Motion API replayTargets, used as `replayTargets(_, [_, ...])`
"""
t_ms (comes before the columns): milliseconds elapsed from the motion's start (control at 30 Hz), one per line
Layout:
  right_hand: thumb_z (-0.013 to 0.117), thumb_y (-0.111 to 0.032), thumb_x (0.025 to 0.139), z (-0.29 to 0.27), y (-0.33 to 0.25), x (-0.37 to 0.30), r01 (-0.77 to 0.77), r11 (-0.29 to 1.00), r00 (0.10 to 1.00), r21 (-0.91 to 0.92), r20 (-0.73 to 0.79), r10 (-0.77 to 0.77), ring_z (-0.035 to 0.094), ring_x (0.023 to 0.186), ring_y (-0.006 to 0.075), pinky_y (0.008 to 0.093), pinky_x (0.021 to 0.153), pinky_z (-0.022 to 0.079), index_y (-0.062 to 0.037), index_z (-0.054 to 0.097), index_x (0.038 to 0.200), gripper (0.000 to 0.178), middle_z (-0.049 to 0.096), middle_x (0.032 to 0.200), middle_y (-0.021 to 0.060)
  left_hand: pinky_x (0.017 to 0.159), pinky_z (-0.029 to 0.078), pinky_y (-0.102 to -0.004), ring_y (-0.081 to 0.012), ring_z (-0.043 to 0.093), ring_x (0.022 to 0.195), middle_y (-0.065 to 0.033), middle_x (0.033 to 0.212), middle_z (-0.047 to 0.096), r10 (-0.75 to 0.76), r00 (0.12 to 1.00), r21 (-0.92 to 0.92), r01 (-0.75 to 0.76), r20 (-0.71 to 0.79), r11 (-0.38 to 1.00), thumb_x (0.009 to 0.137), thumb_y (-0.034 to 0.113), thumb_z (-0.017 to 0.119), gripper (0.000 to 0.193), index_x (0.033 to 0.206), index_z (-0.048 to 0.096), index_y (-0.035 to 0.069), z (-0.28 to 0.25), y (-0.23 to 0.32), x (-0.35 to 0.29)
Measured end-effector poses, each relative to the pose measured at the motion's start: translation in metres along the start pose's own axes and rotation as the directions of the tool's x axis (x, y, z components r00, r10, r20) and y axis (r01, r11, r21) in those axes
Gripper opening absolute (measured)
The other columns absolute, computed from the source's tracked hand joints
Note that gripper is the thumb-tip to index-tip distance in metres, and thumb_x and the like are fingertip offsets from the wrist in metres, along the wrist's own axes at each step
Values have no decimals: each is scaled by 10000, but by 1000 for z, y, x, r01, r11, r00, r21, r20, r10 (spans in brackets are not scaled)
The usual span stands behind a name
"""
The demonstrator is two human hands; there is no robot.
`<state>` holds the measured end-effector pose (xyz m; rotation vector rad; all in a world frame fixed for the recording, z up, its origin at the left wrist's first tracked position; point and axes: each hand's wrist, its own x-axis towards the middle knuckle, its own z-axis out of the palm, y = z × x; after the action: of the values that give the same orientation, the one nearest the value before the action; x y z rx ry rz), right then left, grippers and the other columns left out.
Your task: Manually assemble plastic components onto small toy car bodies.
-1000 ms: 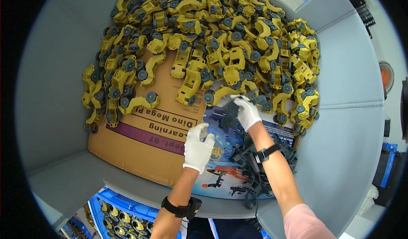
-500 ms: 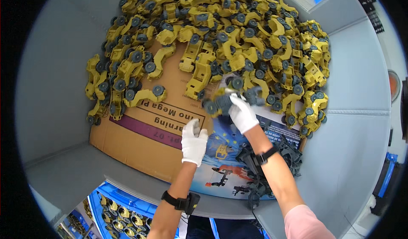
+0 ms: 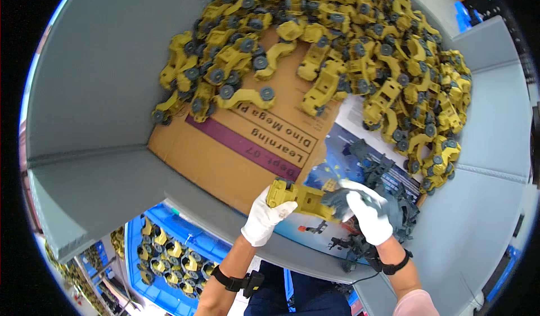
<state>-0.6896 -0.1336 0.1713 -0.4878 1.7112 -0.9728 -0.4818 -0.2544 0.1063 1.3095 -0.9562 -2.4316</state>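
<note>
My left hand (image 3: 263, 217), in a white glove, is closed around the left end of a yellow toy vehicle body (image 3: 313, 201). The body lies crosswise over the near edge of the cardboard. At its right end my right hand (image 3: 368, 219), gloved too, grips a dark grey plastic part (image 3: 336, 199), which overlaps the body. The part is blurred, and I cannot tell whether it is joined on. Beside and beyond the right hand lies a heap of dark grey plastic parts (image 3: 374, 164).
Yellow toy vehicle bodies with dark wheels (image 3: 329, 85) are piled at the far side. Brown cardboard (image 3: 225, 147) and a printed blue sheet (image 3: 343, 139) cover the surface. Grey walls (image 3: 107, 63) enclose it. A blue tray (image 3: 135, 254) with more vehicles stands below left.
Both hands have drawn back toward me. My left hand, empty before, now holds the yellow body. My right hand has moved right and nearer with a dark grey part. The view has shifted.
</note>
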Motion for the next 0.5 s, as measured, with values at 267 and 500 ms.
replayTargets(267, [644,-69,752,40,5,-7,752,390,615,-532,353,-705,649,853,271,333,717,534,-133,703,1098,358,651,1084,142,1035,403,-398,-220,493,1229,-66,1317,514,65,957,-446,71,282,892,790,428,762,782,1381,399,65,-29,-18,-42])
replayTargets(500, [560,-10,770,72,5,-42,694,516,719,-502,523,-459,607,1012,324,347,868,507,-99,621,1239,482,576,1212,176,1049,380,-514,-303,455,1263,-118,1372,473,28,997,-664,24,68,748,759,759,515,929,1417,363,121,-25,-38,-70])
